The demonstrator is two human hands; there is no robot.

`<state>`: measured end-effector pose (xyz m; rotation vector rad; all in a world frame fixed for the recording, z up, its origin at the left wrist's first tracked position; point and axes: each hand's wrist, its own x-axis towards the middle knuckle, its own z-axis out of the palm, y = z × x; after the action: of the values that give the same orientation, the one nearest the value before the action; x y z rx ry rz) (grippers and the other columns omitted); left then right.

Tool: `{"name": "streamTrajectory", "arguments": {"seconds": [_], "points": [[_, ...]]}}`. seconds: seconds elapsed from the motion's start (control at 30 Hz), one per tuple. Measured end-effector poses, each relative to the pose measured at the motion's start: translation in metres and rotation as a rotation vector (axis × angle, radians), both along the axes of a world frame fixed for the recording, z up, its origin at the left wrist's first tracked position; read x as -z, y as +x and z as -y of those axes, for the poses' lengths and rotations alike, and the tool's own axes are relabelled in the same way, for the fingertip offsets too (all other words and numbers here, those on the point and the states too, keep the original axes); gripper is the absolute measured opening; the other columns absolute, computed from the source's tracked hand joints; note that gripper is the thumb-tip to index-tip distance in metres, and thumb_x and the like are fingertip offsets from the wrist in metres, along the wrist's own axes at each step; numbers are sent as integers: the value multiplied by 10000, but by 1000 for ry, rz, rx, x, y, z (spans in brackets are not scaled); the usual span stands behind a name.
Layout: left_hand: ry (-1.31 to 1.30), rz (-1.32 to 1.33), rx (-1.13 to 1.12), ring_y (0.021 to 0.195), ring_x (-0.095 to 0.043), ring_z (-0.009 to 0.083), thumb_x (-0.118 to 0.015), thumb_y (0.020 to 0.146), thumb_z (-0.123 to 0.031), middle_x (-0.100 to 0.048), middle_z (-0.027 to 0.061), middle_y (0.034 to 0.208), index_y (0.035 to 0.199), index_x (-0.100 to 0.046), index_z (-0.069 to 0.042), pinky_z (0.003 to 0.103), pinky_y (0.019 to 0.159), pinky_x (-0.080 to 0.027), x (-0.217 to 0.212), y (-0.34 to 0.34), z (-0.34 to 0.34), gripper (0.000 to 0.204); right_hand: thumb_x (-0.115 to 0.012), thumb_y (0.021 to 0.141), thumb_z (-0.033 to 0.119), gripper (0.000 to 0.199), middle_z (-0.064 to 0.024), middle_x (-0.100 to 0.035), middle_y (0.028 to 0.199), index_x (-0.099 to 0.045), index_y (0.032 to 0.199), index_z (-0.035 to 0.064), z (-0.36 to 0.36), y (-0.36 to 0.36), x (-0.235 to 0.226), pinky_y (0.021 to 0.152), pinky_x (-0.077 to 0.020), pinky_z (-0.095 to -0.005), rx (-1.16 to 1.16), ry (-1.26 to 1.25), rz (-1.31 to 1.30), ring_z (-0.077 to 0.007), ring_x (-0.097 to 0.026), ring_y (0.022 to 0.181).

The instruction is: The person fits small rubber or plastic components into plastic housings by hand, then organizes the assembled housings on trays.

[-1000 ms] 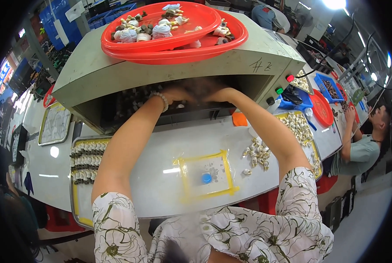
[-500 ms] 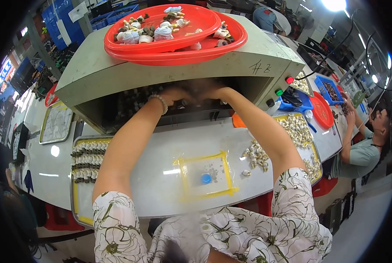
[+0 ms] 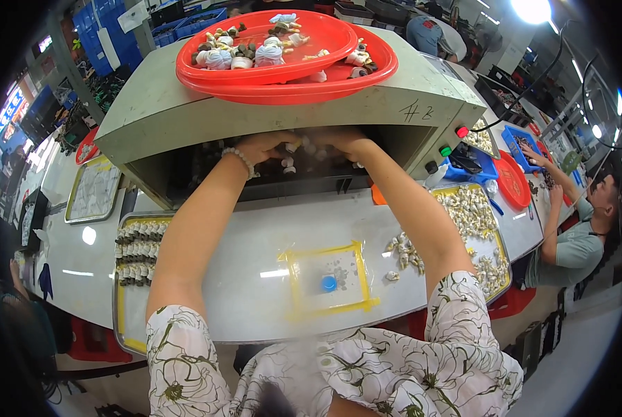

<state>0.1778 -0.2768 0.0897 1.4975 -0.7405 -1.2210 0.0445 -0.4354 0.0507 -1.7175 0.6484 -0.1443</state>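
Note:
Both my hands reach into the dark opening of a pale green metal cabinet [image 3: 290, 115]. My left hand [image 3: 263, 146], with a beaded bracelet [image 3: 240, 161] at the wrist, has curled fingers near a small whitish piece [image 3: 291, 146]; its tips are partly lost in shadow. Close by inside, another small white figure-like piece [image 3: 288, 165] shows below the fingers. My right hand [image 3: 345, 141] is beside them at the right, its fingers smeared and dark, so its hold is hidden. More small white and dark pieces [image 3: 210, 153] fill the left of the cabinet's inside.
Red trays [image 3: 290, 89] with small figure parts are stacked on the cabinet. A tray of rowed pieces [image 3: 119, 302] lies left, another of loose pieces [image 3: 503, 281] right. A blue cap [image 3: 329, 283] sits within yellow tape. At right, a co-worker [image 3: 575, 236] handles small parts.
My left hand has shifted slightly left and up inside the cabinet, and small white pieces beside its fingers now show more. My right hand stays in the opening, moved only a little.

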Motion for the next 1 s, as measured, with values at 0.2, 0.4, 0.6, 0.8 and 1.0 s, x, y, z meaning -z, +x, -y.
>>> {"name": "streamTrajectory", "arguments": {"seconds": [0.2,0.4,0.6,0.8,1.0], "points": [[-46,108,-95,937,-578,194,-643,783,-23,-586,75,1026,1058,-548,-72,420,756,-523,-14,-14,-18,295,-662,766,184,214,-43,-596,758,-578,929,72,-31,-8,-23,527,-481,-251,102,62,217,-124,-561,606],[-215,1,-131,974,-563,217,-590,812,10,-574,94,1047,1073,-534,-31,430,832,-536,-19,-14,-26,270,-661,771,137,205,-52,-597,773,-569,937,62,-40,-8,-28,544,-506,-275,98,162,352,-140,-583,658],[-230,-119,-145,994,-551,206,-548,823,21,-550,101,1092,1129,-509,-13,428,816,-537,-17,-23,-54,311,-658,720,73,403,-58,-563,962,-513,1096,59,-77,-27,-38,705,-537,-349,107,341,363,-178,-566,889],[-285,-96,-193,1005,-553,197,-517,803,28,-547,91,1098,1182,-498,-23,419,830,-530,-29,-44,-89,383,-634,703,47,469,-83,-570,952,-491,1150,37,-118,-40,-53,648,-537,-296,150,193,503,-166,-597,814],[-255,-50,-261,929,-585,178,-575,756,8,-571,69,1053,1133,-545,-39,351,769,-547,-15,-71,-159,381,-623,702,-17,533,-98,-520,1107,-464,1204,68,-173,-57,-36,696,-533,-304,-10,124,470,-189,-577,923]]}}
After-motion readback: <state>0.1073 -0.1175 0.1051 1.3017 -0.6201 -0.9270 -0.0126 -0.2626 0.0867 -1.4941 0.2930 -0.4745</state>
